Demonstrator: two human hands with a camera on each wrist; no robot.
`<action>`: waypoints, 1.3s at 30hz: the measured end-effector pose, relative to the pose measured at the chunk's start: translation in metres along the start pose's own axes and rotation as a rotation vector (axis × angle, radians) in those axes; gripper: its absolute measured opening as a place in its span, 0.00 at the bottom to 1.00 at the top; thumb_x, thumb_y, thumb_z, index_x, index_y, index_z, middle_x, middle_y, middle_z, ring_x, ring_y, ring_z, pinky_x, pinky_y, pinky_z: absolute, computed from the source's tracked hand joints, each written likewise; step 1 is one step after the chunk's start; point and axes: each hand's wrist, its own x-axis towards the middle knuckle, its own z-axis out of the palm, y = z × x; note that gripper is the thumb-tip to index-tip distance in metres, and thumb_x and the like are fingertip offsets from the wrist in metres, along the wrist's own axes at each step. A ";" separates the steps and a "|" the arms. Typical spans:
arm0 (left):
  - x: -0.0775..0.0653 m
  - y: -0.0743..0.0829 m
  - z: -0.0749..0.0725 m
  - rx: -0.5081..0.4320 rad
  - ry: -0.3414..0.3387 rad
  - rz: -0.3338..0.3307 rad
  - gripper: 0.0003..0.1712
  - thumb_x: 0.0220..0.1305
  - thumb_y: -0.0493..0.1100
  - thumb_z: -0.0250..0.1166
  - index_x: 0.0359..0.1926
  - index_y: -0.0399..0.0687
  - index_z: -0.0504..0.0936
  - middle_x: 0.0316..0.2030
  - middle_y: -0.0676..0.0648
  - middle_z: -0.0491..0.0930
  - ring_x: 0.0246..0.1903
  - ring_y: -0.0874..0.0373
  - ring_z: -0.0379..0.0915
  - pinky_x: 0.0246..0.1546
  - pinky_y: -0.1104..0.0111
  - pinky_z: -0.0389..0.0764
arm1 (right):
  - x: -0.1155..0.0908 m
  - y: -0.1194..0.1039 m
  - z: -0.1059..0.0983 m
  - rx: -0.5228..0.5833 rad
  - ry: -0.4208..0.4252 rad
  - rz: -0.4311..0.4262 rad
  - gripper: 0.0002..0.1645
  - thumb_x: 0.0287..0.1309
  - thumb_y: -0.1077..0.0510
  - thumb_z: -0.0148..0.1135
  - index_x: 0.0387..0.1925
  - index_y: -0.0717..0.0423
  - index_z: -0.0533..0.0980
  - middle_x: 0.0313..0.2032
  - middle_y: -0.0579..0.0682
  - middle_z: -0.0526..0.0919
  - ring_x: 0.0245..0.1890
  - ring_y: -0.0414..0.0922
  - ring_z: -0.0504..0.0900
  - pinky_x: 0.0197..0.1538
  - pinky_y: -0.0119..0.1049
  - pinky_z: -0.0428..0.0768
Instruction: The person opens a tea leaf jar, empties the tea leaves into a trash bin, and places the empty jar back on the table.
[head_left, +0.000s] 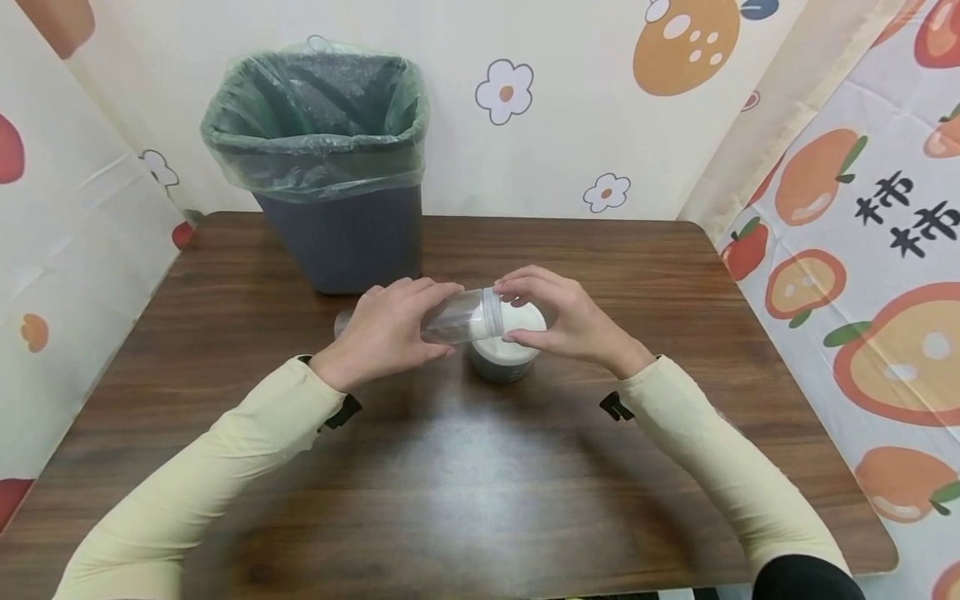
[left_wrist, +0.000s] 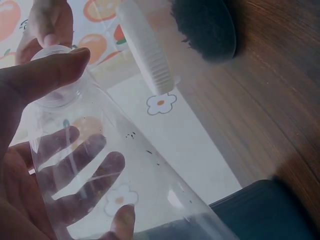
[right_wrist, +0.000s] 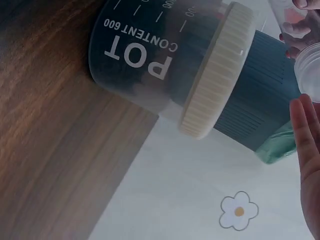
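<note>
A clear plastic bottle (head_left: pixel 456 320) lies nearly level above the table, its narrow ridged end pointing right. My left hand (head_left: pixel 390 329) grips the bottle from above; in the left wrist view the fingers show through its transparent wall. At the ridged end (head_left: pixel 492 312), my right hand (head_left: pixel 558 318) pinches with the thumb below and fingers above. Just behind and beneath that end stands an upright jar (head_left: pixel 502 364) with a white ribbed lid (right_wrist: pixel 220 75). The right wrist view shows "POT" and "CONTENT 600" printed on its clear wall, with dark contents inside.
A dark blue bin (head_left: pixel 345 242) lined with a green plastic bag (head_left: pixel 315 162) stands at the back left of the brown wooden table (head_left: pixel 450 500). Patterned cloth (head_left: pixel 570 108) rises behind the table and along both sides.
</note>
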 end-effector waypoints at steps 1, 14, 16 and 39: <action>0.000 0.000 0.000 0.003 0.001 -0.001 0.42 0.40 0.50 0.79 0.59 0.50 0.75 0.44 0.49 0.80 0.39 0.53 0.74 0.30 0.57 0.74 | 0.000 0.001 0.001 0.007 0.005 0.015 0.32 0.39 0.68 0.76 0.51 0.65 0.76 0.47 0.54 0.80 0.42 0.49 0.80 0.44 0.38 0.78; 0.000 0.001 -0.001 0.024 0.023 0.016 0.42 0.41 0.50 0.79 0.59 0.49 0.75 0.46 0.49 0.79 0.41 0.52 0.74 0.31 0.57 0.72 | 0.001 0.001 0.006 0.058 -0.002 0.407 0.15 0.55 0.62 0.68 0.44 0.65 0.80 0.31 0.49 0.83 0.29 0.42 0.78 0.32 0.35 0.76; 0.000 0.001 -0.001 0.024 0.019 0.015 0.42 0.41 0.50 0.79 0.59 0.49 0.75 0.46 0.49 0.79 0.41 0.52 0.74 0.31 0.57 0.72 | 0.003 0.001 0.006 0.036 -0.020 0.459 0.11 0.59 0.59 0.64 0.40 0.63 0.81 0.28 0.49 0.83 0.26 0.43 0.78 0.30 0.34 0.76; -0.002 -0.002 0.001 0.022 0.015 0.021 0.43 0.40 0.52 0.79 0.60 0.50 0.75 0.46 0.49 0.80 0.39 0.52 0.75 0.29 0.57 0.73 | 0.000 -0.001 0.004 -0.142 -0.056 0.003 0.33 0.46 0.59 0.73 0.55 0.61 0.73 0.52 0.51 0.77 0.50 0.46 0.77 0.49 0.39 0.76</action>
